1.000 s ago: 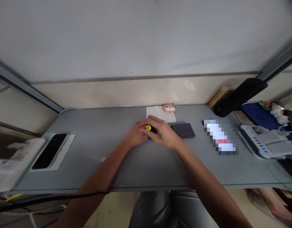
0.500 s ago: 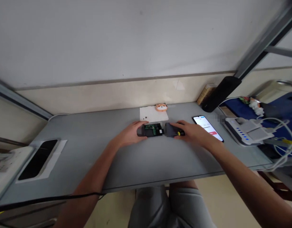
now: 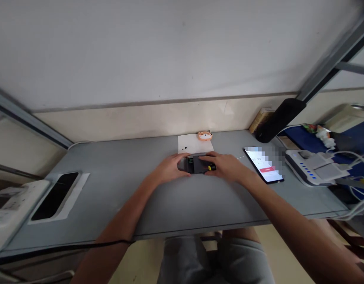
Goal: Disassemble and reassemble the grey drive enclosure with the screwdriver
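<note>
My left hand grips the left end of a dark electronic unit, thumb and fingers on opposite edges. A sliver of its green circuit board shows. Over its right part sits a dark grey casing, which my right hand holds. That hand also keeps a screwdriver against its palm: the black handle with a yellow end shows, and a thin shaft sticks out to the right. Behind the hands lies a white paper with small dark bits, probably screws.
An orange animal-face case sits on the paper's far corner. To the right lie a lit phone and a power strip with plugs. A black cylinder leans at the back. Another dark phone lies left. A black cable crosses my left forearm.
My right hand has moved the grey casing left over the circuit board, so most of the board is now covered. My hands are closer together. The view has shifted slightly.
</note>
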### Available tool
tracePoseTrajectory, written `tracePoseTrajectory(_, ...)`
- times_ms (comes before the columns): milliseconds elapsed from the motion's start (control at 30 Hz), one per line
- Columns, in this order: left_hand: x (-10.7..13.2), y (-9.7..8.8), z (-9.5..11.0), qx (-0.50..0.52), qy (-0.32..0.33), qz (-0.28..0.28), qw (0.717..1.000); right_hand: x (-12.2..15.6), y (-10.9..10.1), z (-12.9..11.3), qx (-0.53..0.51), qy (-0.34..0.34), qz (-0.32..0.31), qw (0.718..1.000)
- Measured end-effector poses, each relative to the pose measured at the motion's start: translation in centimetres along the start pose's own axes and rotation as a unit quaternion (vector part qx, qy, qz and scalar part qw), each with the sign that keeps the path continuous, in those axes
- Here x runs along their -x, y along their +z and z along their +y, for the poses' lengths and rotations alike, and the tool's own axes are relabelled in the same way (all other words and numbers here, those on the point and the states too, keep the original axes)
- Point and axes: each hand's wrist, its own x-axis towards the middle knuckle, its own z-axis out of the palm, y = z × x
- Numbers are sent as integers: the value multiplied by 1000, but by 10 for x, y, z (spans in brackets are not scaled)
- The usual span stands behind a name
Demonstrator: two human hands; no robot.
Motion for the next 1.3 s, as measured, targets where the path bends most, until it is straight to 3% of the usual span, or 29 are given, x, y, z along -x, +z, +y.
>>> tracePoseTrajectory(167,-3,5,-3,-17,47,14,999,-13,7,-6,-88,-54,42,994)
tracePoseTrajectory(233,-4,6,-4,-26,63,14,998,-19,2,-9,-180,-92,121,972)
tracePoseTrajectory(300,-4,8,-5,-32,72,15,997,-26,-5,-8,-283,-97,249,921)
tracePoseTrajectory(400,-4,11,-4,-32,68,16,997,-38,-8,1,-403,-12,407,819)
tracePoseTrajectory(467,-4,13,-4,-32,66,16,997,-48,0,13,-465,68,429,772)
tracePoseTrajectory(567,-3,14,-4,-36,62,24,997,-63,22,29,-547,165,374,731)
tracePoseTrajectory(700,-1,13,-7,-61,67,18,996,-76,44,37,-571,175,327,733)
tracePoseTrajectory(833,1,15,-11,-82,100,33,991,-77,45,37,-542,148,304,769)
tracePoseTrajectory(967,2,18,-14,-70,111,39,991,-76,44,38,-535,133,294,781)
tracePoseTrajectory(1300,2,16,-12,-61,105,70,990,-76,44,39,-565,158,289,757)
